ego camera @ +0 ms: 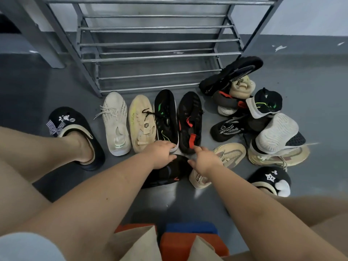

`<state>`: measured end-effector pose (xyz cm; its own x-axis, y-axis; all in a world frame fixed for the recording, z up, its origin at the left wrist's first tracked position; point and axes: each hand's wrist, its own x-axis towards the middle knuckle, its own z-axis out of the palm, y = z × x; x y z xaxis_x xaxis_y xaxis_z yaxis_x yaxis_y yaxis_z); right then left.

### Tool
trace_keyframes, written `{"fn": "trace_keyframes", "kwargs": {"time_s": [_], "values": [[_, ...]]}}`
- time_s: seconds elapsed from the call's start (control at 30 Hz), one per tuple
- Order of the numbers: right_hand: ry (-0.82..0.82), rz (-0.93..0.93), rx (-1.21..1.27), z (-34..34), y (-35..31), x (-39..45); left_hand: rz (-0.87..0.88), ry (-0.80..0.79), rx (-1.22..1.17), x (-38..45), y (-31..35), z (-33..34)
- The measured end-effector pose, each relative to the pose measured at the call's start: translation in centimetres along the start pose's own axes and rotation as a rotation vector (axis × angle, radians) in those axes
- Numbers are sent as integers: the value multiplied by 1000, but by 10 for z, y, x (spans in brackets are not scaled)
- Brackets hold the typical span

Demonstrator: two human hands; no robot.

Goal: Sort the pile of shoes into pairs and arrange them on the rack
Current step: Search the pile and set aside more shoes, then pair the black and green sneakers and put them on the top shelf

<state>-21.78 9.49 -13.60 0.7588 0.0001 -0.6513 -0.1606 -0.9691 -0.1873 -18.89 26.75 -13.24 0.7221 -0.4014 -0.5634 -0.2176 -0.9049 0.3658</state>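
Hands meet low at six o'clock over a black shoe lying crosswise on the floor. The left hand curls its fingers over the shoe's far edge; the right hand pinches its end, thumb and forefinger spread. Past them stand four shoes in a row – white, tan, black with green, black with red – below the rack at twelve. The pile sits at two to three o'clock, a beige shoe just right of the hand.
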Motion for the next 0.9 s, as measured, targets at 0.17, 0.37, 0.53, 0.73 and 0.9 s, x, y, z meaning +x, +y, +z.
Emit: {"fn": "trace_keyframes", "kwargs": {"time_s": [0.17, 0.37, 0.53, 0.73, 0.9], "values": [[79, -17, -145, -29, 14, 5, 106, -28, 177, 15, 21, -12], [201, 53, -241, -85, 60, 15, 124, 11, 262, 50, 49, -40], [252, 118, -312, -129, 112, 24, 209, 40, 318, 82, 86, -64], [250, 235, -180, -154, 168, 33, 217, 69, 186, 123, 136, -77], [218, 267, -18, -141, 201, 51, 208, 139, 42, 159, 173, -69]]}}
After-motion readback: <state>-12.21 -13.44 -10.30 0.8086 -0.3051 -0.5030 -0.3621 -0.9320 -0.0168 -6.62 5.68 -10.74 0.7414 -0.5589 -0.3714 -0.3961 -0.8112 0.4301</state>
